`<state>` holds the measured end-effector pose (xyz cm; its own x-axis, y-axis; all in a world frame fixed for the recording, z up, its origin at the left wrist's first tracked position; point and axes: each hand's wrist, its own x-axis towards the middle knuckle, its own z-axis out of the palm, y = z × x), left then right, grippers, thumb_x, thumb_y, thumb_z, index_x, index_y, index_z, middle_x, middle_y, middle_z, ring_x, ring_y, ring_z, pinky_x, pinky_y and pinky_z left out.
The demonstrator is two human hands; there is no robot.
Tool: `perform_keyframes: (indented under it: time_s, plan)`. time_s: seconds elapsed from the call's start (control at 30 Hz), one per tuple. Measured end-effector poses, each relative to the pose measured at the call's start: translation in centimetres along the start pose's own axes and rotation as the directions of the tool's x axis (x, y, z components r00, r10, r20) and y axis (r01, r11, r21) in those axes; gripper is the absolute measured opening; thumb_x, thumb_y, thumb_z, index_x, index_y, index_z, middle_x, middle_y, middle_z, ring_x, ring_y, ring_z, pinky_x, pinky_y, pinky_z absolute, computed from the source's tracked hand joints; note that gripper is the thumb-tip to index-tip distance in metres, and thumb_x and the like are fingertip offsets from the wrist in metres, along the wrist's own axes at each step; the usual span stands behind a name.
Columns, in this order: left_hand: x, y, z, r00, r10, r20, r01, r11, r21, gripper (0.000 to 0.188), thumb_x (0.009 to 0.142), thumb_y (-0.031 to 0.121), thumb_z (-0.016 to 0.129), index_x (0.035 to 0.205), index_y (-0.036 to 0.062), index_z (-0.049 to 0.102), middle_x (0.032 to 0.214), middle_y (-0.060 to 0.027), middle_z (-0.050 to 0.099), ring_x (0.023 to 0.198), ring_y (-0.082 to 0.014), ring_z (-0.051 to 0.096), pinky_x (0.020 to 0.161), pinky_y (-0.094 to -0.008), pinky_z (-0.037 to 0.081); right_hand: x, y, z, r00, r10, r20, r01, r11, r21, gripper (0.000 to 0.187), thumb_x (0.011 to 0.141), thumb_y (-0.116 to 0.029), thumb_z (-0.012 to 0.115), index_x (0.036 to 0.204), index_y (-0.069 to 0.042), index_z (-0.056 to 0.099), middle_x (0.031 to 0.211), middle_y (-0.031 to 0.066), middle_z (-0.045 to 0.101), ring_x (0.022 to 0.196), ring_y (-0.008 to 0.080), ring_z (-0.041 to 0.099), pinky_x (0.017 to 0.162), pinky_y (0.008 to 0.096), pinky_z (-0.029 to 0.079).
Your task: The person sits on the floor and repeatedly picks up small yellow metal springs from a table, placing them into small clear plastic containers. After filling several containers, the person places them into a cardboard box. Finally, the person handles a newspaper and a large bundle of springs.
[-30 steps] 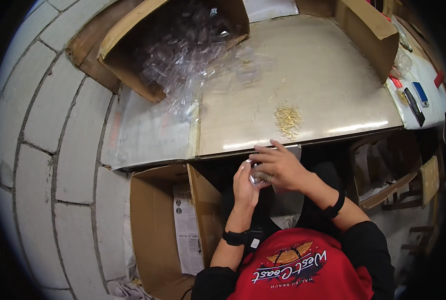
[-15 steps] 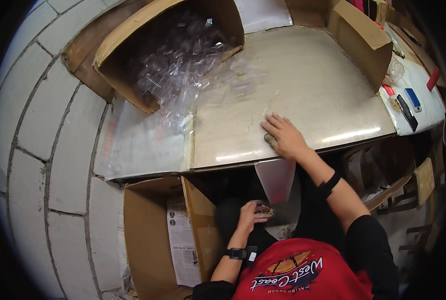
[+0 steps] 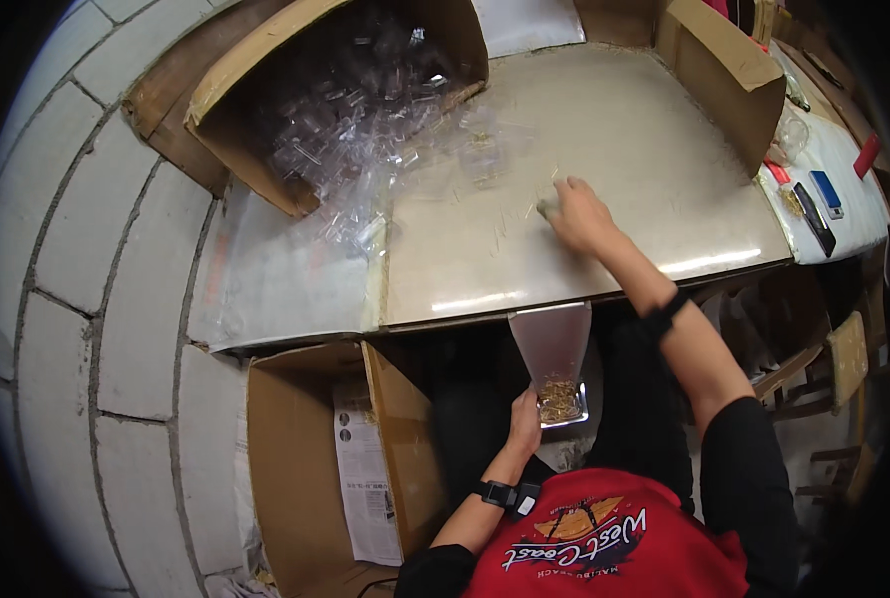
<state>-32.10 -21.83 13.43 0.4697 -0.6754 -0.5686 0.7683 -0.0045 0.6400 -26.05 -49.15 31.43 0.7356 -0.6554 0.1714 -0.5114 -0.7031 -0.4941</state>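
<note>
Table (image 3: 664, 130) loses its gold pile

Past the chute (image 3: 551, 339), the right hand (image 3: 576, 214) has moved farther up, fingers curled, too blurred to tell any hold; below, the left hand (image 3: 527, 423) grips a clear box (image 3: 583, 399), gold pieces (image 3: 559, 397) now gathered inside

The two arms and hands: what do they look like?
Both sleeves are black. The left hand is ungloved, with a black strap at its wrist carrying a boxy piece with a white patch. The right hand is ungloved too, with a black band on its forearm.
</note>
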Motion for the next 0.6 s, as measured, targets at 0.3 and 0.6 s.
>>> perform_keyframes:
  time_s: [0.3, 0.6]
  plan:
    - [-0.2, 0.5, -0.3, 1.0, 0.024, 0.02, -0.025, 0.998, 0.065, 0.037, 0.099, 0.022, 0.033, 0.112, -0.0041, 0.055, 0.102, -0.0108, 0.062, 0.088, -0.017, 0.062, 0.079, -0.0302, 0.05, -4.2, -3.2, 4.9, 0.849, -0.519, 0.098, 0.521, 0.853, 0.005, 0.037, 0.09, -0.024, 0.049, 0.121, -0.004, 0.053, 0.128, 0.0179, 0.05, 0.123, 0.0367, 0.042, 0.101, 0.0402, 0.037]
    - [0.1, 0.6, 0.4, 0.994, 0.037, 0.104, -0.031, 0.997, -0.065, 0.037, 0.098, 0.024, 0.032, 0.114, -0.0026, 0.053, 0.1, -0.0129, 0.062, 0.086, -0.0204, 0.065, 0.074, -0.0339, 0.055, -20.6, -0.4, 0.1, 0.881, -0.464, 0.097, 0.424, 0.863, 0.273, 0.047, 0.069, 0.007, 0.059, 0.116, -0.003, 0.056, 0.124, 0.0162, 0.054, 0.12, 0.0343, 0.049, 0.098, 0.0397, 0.043]
